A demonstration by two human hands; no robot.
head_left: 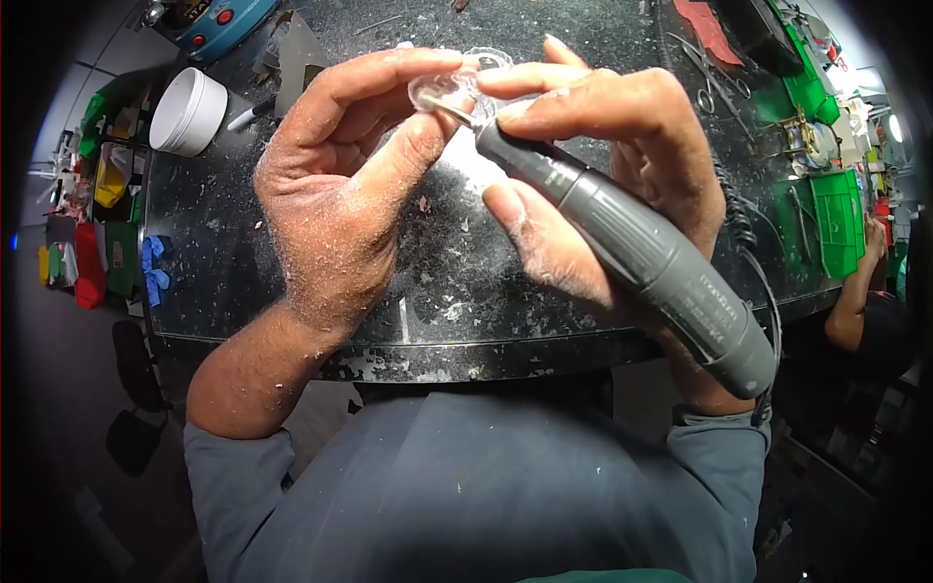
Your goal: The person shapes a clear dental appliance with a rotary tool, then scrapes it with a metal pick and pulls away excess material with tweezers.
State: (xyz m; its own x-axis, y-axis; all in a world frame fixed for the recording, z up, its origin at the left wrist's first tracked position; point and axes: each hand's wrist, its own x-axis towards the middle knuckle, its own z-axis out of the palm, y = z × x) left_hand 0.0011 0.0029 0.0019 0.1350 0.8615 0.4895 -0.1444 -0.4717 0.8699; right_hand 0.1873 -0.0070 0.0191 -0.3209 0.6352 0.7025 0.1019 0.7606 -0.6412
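Observation:
My left hand (335,204), dusted with white powder, pinches a clear moulded plastic piece (425,94) that looks like a dental tray between thumb and fingers. My right hand (646,131) is wrapped round a dark grey rotary handpiece (671,262), its fingers near the nose. A thin bur (452,110) sticks out of the handpiece and meets the plastic or lies right against it; exact contact cannot be made out. The right fingertips also reach the plastic piece. White dust (471,165) lies beneath the hands.
The speckled black worktop (224,291) holds a white tub (190,112), a marker (251,115), blue crumpled material (154,270) and a blue machine (228,24). Scissors (705,83) and green bins (838,223) stand right, near the coiled cord (736,209). Another person's arm (855,291) shows far right.

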